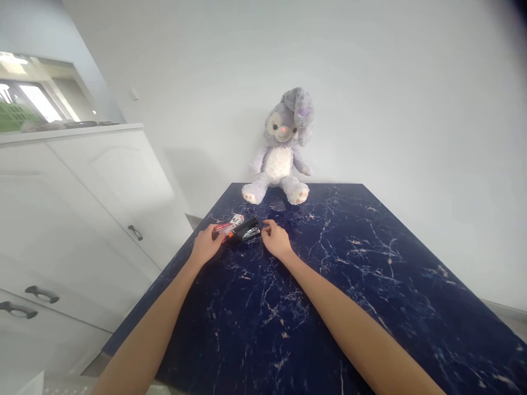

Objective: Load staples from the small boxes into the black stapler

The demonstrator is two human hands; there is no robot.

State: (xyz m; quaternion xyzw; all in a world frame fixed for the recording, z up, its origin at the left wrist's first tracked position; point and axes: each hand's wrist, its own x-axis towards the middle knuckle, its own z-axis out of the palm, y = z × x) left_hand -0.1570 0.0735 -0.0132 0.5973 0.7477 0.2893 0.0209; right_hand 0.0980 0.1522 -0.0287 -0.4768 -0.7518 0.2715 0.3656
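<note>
Glossy marbled table point(329, 285); shiny black plastic stapler point(247, 230); fluffy plush rabbit point(282, 153)

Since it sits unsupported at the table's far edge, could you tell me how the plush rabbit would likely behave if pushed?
The plush rabbit looks soft and floppy, so it would probably slump rather than slide. It leans against the wall, so pushed sideways it may topple. The marble-patterned table looks glossy, offering little grip.

No lettering can be read anywhere in this view. A small red and white box point(230, 224), lying on the dark blue marbled table point(349, 274) beside the person's left hand point(207, 245), carries printed marks, but they are too small and blurred to make out. The black stapler point(247, 230) shows no legible brand.
</note>
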